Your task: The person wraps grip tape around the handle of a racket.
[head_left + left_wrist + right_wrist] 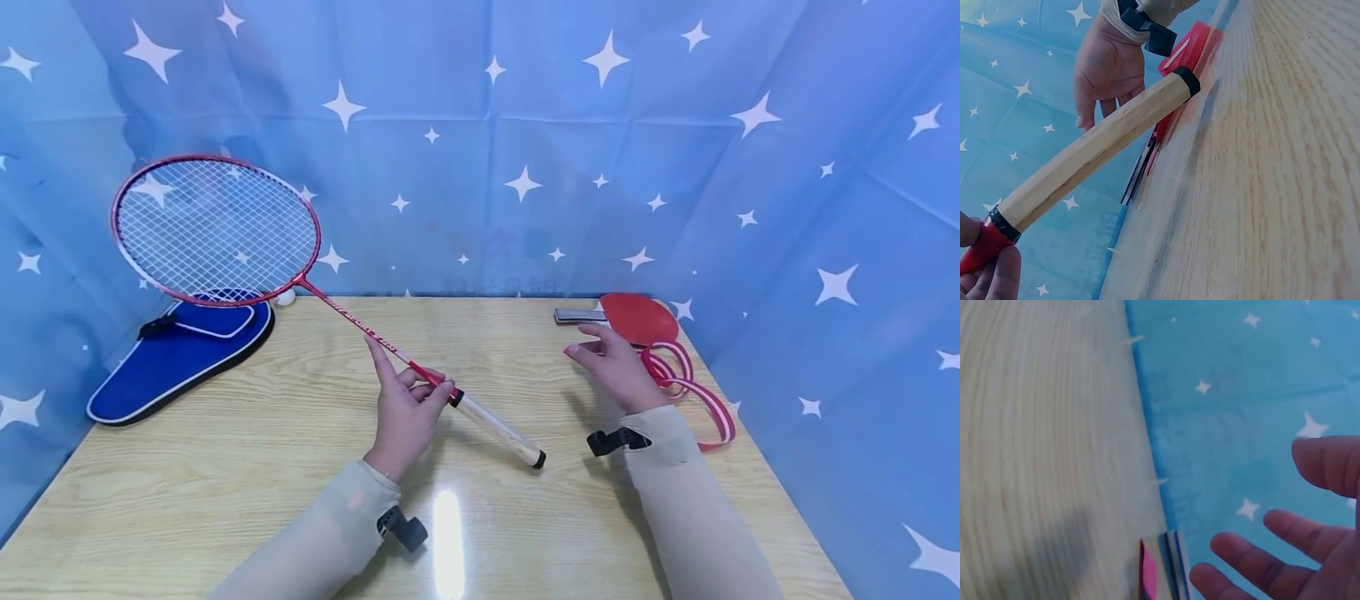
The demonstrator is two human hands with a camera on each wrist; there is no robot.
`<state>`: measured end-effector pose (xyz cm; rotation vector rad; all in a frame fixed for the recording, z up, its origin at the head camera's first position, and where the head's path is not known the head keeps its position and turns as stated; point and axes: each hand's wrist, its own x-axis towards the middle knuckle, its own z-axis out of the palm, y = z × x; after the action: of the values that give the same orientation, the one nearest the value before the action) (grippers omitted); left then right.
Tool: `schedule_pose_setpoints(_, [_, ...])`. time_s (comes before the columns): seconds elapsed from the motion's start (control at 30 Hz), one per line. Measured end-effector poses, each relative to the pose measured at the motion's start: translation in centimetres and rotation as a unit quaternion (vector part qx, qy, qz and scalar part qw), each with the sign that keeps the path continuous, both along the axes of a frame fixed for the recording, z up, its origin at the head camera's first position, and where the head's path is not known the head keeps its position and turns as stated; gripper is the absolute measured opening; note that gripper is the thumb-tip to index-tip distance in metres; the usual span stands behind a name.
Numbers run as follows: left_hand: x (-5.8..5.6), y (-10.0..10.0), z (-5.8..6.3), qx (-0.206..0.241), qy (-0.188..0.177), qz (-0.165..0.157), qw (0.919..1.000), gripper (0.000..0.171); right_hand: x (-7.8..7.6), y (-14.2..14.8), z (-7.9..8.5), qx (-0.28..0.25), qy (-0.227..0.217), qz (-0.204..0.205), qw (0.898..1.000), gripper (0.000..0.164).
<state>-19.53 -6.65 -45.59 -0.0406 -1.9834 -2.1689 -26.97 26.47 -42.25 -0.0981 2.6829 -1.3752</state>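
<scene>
A badminton racket (341,311) with a red frame and pale wooden handle is held aloft, its strung head up at the left and its handle end (1107,140) pointing down to the right. My left hand (405,417) pinches the red cone just above the handle, thumb on one side, one finger stretched along the shaft. Over the table's right side, my right hand (615,367) hovers with loosely bent fingers and holds nothing. Behind it lies a red table tennis paddle (637,317). Beside that hand is a coiled red-and-white ribbon (712,404), partly covered by the hand.
A blue paddle case (180,358) with white piping lies at the table's left. Near it, at the back edge, sits a white ball (286,297). A blue curtain (465,150) with white stars rises behind the wooden table (300,467) and along its sides.
</scene>
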Motion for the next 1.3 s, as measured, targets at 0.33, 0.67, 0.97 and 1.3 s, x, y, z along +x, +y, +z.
schedule_pose_setpoints(0.33, [-0.1, 0.1, 0.1, 0.013, 0.003, -0.006, 0.9999, 0.136, -0.7, 1.4, -1.1, 0.038, -0.027, -0.025, 0.999, 0.08])
schedule_pose_setpoints(0.67, [0.0, 0.1, 0.0, 0.012, 0.009, -0.005, 0.9999, 0.136, -1.1, 1.9, -1.8, 0.092, -0.061, -0.02, 0.994, 0.073])
schedule_pose_setpoints(0.97, [-0.1, 0.2, 0.0, 0.008, 0.002, -0.008, 0.9999, 0.136, -1.2, 2.2, -1.9, 0.138, -0.078, -0.054, 0.986, 0.079])
schedule_pose_setpoints(1.3, [-0.1, 0.2, -0.1, -0.011, 0.004, -0.005, 0.9999, 0.136, -1.6, 2.5, -2.2, 0.175, -0.089, -0.037, 0.98, 0.086])
